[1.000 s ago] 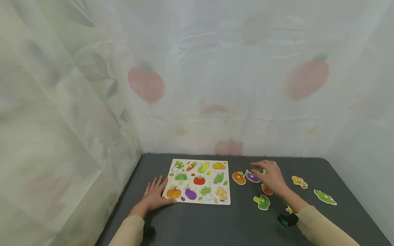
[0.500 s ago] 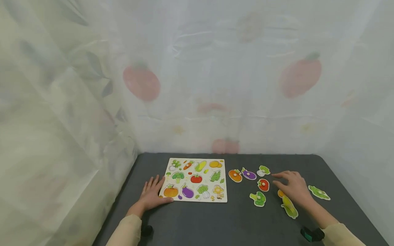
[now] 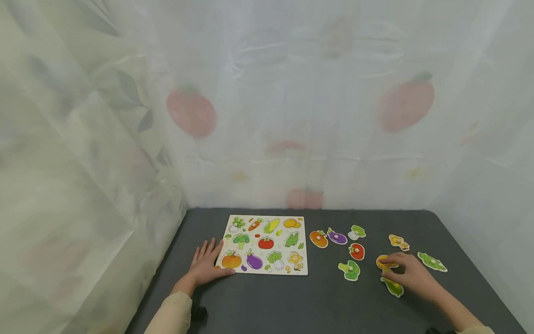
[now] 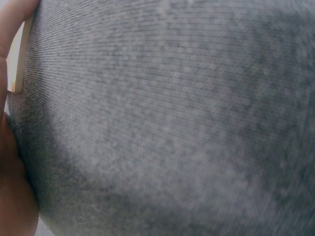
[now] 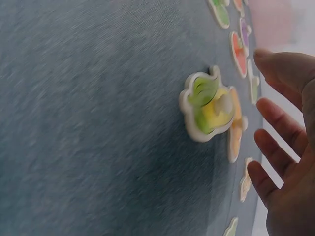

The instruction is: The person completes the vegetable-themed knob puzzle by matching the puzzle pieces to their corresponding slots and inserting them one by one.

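My left hand (image 3: 203,268) lies with straight, spread fingers along the left edge of a white vegetable puzzle board (image 3: 279,251). A strip of the board (image 4: 18,64) shows beside that hand in the left wrist view. My right hand (image 3: 417,274) is over two knobbed puzzle pieces, thumb and index finger apart. Beneath its fingertips lie a round yellow-orange piece (image 3: 380,261) and a corn piece (image 3: 394,288), partly covered by the hand. In the right wrist view the fingers stand apart from the corn piece (image 5: 199,120), whose knob faces them; it overlaps the orange piece (image 5: 236,140).
Left of the right hand lie pumpkin (image 3: 319,239), eggplant (image 3: 337,237), cabbage (image 3: 357,232), tomato (image 3: 357,251) and broccoli (image 3: 351,271) pieces. Mushroom (image 3: 399,242) and pea pod (image 3: 432,262) pieces lie beyond it. A printed curtain (image 3: 354,176) rises behind the dark table (image 3: 292,306).
My right hand has moved right and toward me, from above the eggplant and cabbage pieces to the corn and yellow-orange pieces. My left hand stays at the board.
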Demonstrator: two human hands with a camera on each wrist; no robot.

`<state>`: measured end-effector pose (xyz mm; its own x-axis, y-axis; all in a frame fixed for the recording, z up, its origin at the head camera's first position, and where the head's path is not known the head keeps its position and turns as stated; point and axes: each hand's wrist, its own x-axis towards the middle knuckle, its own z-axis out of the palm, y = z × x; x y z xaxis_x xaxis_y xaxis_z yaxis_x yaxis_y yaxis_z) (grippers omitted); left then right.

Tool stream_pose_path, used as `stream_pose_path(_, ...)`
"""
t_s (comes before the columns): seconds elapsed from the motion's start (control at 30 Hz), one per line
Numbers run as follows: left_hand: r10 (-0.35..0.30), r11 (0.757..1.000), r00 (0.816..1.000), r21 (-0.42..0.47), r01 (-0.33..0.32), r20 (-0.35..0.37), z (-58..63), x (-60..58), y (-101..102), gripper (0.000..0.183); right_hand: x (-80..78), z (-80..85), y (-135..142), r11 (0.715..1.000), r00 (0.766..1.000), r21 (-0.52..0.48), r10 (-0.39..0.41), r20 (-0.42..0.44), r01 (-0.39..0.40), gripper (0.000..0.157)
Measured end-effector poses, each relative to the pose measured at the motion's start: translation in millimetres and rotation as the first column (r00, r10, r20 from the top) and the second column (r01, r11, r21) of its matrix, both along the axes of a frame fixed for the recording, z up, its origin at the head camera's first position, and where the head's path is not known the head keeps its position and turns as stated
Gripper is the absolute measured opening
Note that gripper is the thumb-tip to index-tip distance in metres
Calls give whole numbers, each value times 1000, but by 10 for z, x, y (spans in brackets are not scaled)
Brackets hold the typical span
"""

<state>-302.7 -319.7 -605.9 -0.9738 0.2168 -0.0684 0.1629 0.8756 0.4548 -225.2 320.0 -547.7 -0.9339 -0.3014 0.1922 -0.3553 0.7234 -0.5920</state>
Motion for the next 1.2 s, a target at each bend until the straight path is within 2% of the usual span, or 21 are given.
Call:
stream_pose_path(0.13,0,1000,1000,-20,0,21,89,30,32,121,47,-53,53,999,996,17,-36,77,35,28)
stream_pose_path(0.17,-2,1000,1000,-12,3,14,66,23,25,122,55,-70,64,999,996,24,-42,81,40,28)
stream_pose_path(0.27,-2,1000,1000,-4,2,2,17,19,6,123,82,-108,93,998,995,44,-53,84,50,28)
stream_pose_path(0.53,-9,1000,1000,15,10,-12,18,32,-6,124,137,-219,179,994,996,58,-90,26,88,20)
stream_pose_path(0.7,-8,1000,1000,28,9,-26,-13,23,-7,123,146,-253,222,992,992,59,-112,57,108,18)
stream_pose_path(0.9,-1,1000,1000,20,1,-11,-28,4,-11,126,145,-246,243,994,990,52,-100,97,96,16)
stream_pose_path(1.07,0,999,1000,38,0,-8,-8,13,-3,124,138,-240,251,996,992,44,-80,96,76,13)
stream_pose_path(1.2,-2,1000,1000,26,3,-28,-37,14,-9,124,147,-231,249,997,994,43,-73,86,70,12)
